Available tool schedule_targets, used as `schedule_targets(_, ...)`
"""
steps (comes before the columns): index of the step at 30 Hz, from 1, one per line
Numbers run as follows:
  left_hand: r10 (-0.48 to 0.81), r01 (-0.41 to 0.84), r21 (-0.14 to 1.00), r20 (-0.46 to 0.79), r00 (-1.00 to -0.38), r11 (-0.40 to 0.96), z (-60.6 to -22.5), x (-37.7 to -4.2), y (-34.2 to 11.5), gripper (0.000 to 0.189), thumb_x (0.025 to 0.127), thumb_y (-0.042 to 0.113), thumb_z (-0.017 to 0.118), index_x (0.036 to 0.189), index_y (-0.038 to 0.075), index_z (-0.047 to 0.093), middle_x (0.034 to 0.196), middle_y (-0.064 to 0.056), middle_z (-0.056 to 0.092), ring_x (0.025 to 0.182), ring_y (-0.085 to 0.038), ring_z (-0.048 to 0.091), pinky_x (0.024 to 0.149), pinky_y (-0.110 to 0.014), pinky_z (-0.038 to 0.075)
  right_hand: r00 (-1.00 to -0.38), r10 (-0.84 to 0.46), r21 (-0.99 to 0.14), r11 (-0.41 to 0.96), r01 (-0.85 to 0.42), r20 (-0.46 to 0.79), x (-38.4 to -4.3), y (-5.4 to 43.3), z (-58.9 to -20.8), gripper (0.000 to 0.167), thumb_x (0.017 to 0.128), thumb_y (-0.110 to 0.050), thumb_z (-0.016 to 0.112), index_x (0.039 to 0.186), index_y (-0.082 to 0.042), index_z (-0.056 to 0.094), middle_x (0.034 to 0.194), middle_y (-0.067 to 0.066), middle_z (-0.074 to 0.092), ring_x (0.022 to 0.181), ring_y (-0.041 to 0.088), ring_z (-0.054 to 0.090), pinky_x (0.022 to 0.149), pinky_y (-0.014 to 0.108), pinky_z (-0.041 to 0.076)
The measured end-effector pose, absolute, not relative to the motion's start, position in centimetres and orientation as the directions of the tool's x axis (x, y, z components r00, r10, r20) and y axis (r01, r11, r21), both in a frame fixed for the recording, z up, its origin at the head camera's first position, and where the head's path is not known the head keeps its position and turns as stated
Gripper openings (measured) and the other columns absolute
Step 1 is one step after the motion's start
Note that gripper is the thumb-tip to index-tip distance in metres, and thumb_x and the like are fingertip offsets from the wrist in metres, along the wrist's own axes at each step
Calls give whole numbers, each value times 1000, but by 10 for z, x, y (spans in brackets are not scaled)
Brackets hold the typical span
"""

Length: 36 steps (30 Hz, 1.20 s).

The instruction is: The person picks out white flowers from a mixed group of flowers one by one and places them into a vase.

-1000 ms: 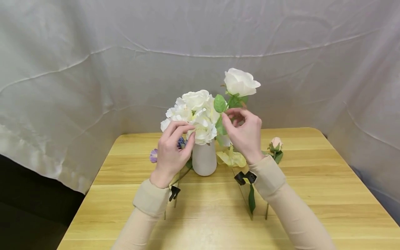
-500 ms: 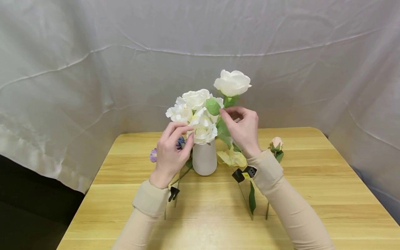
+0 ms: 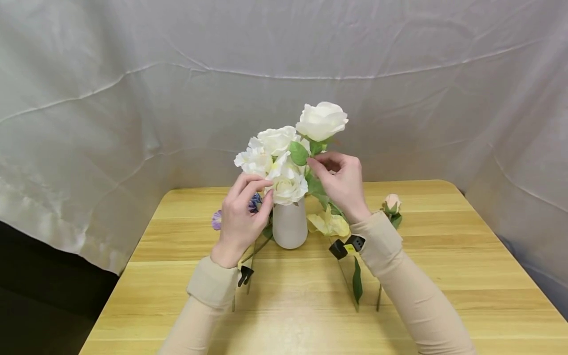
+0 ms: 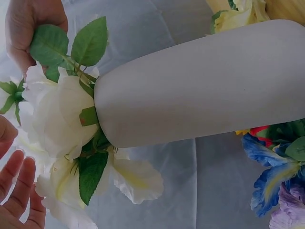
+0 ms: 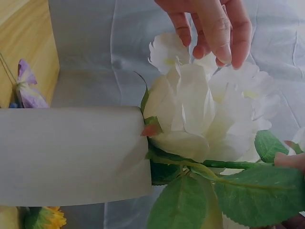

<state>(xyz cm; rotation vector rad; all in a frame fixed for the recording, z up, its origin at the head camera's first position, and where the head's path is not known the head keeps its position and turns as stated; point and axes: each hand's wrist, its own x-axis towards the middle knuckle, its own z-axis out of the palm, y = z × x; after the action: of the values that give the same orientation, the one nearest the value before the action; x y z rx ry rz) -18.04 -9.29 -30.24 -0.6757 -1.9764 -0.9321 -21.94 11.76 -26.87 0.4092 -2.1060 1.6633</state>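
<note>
A white vase [image 3: 290, 229] stands on the table, filled with several white flowers [image 3: 277, 141]. My right hand [image 3: 343, 185] pinches the green stem [image 5: 233, 164] of a tall white rose [image 3: 323, 121] between thumb and fingers. In the right wrist view this stem runs down to the vase mouth, with broad green leaves [image 5: 259, 193] around it. On the left side of the bouquet, my left hand [image 3: 241, 212] has its fingers loosely bent at the petals of the front white rose [image 3: 288, 189], gripping nothing.
Right of the vase lie a yellow flower [image 3: 330, 224] and a pale pink rosebud [image 3: 392, 203] on long stems. Blue [image 3: 255, 202] and purple [image 3: 217, 220] flowers lie to the left. A grey cloth [image 3: 275, 103] hangs behind the wooden table [image 3: 293, 305].
My right hand has moved left with the tall white rose, bringing its bloom closer over the bouquet and slightly lower. The left hand stays nearly in place.
</note>
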Motion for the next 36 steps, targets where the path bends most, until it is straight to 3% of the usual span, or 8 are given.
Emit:
schedule_targets(8,103,725,378,846,-523,576,-303,-179,-92,11,90,7,69,100,5,73,101,-11,67,87,-23,65,78,-33,56,-878,43,-872,143,-468,477,-220,113,-266,15,94,-11,71,92,3,76,83,24,73,57,8,66,49,19,50)
schedule_targets(22,94,710,396,835,-543,583,-307,-179,-92,11,90,7,69,100,5,73,102,-11,68,87,-23,65,78,-34,56,-880,-21,-856,221,-467,475,-225,116,-269,14,94,-13,71,95,-1,77,75,20,73,58,10,64,49,20,47)
schedule_targets(33,92,689,422,812,-576,589,-313,-175,-102,13,91,5,68,103,4,73,106,-11,67,91,-24,66,81,-30,55,-881,10,-866,190,-462,472,-219,125,-276,19,93,-13,72,101,4,75,94,23,75,72,1,68,66,15,56)
schedule_targets(36,88,682,422,810,-579,598,-315,-176,-109,14,90,5,68,103,3,73,107,-11,67,92,-23,67,82,-31,57,-876,36,-870,144,-472,481,-217,130,-280,20,93,-12,70,102,5,73,93,15,75,74,2,68,68,16,57)
